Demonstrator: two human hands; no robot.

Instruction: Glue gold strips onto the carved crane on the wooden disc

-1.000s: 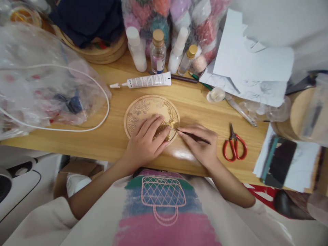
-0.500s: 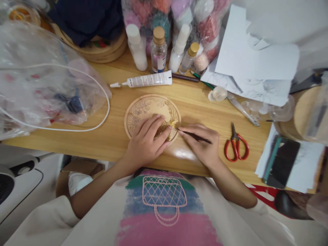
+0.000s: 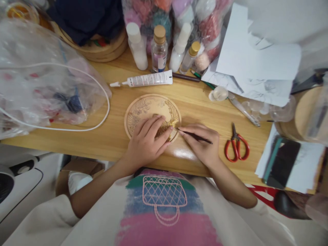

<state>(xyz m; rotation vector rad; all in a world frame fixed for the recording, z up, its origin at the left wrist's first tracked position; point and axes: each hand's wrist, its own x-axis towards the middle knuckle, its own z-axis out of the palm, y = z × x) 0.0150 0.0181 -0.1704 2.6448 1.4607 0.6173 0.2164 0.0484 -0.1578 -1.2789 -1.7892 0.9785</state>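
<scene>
Left hand lies palm-down, fingers slightly spread, over the round engraved wooden disc; right hand pinches a slim dark tool, tip at the disc's right rim. I note the disc near the table's front edge, a strip of wood below the white tube, and some room between right hand and red-handled scissors.

left hand: palm down, fingers extended | right hand: fingertips pinched | forearms angled inward

Pale wooden disc with dark curling lines and gold patterning
</scene>
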